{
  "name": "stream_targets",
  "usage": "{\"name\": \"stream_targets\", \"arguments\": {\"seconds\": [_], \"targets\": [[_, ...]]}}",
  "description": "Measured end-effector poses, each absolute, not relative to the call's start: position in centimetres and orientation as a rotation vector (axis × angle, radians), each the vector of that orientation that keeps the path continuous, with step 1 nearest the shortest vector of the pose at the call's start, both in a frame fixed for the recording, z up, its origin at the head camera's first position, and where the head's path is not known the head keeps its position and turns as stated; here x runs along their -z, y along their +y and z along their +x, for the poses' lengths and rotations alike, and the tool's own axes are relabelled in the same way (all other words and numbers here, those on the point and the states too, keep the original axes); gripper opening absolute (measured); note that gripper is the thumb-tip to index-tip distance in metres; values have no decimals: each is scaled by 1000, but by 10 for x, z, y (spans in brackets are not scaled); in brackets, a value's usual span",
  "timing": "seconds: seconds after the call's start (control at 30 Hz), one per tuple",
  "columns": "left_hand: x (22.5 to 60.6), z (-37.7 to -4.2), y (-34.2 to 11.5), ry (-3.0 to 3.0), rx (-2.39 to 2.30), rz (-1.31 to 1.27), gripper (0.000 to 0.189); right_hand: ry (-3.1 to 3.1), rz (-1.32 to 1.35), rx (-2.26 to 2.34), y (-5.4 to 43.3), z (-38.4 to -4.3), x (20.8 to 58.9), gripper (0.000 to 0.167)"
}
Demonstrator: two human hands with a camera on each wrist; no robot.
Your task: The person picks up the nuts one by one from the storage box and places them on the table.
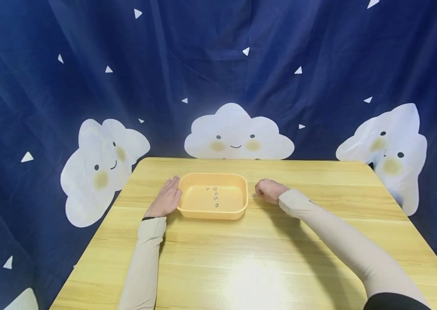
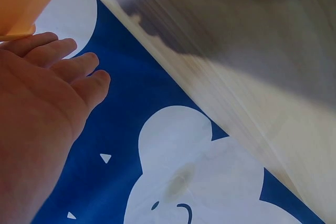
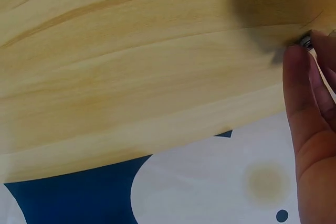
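Tray rim point(image 1: 247, 193) (right hand point(image 1: 270, 190) apart)

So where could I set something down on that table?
Widest: the bare table in front of the tray, between the left sleeve and right sleeve. Also: right of the right sleeve, and a narrow strip between tray and curtain. Crowded: both ends of the tray; the left fingers touch one, and beside the other the right fingers pinch a small shiny piece.
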State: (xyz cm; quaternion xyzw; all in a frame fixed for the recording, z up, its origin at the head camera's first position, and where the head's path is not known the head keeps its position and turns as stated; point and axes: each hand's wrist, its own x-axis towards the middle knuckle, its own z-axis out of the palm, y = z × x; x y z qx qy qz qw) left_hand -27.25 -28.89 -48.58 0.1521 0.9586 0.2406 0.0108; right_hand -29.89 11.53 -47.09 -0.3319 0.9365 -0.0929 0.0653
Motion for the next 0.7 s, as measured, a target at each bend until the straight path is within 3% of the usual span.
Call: {"name": "stream_targets", "arguments": {"seconds": [0.23,0.7], "targets": [[485,-271,-289,2999,-745,469,59,2810,-925,304,111,-296,468,26],[484,-273,-288,2994,-743,474,60,2822,-997,313,112,-297,469,33]]}}
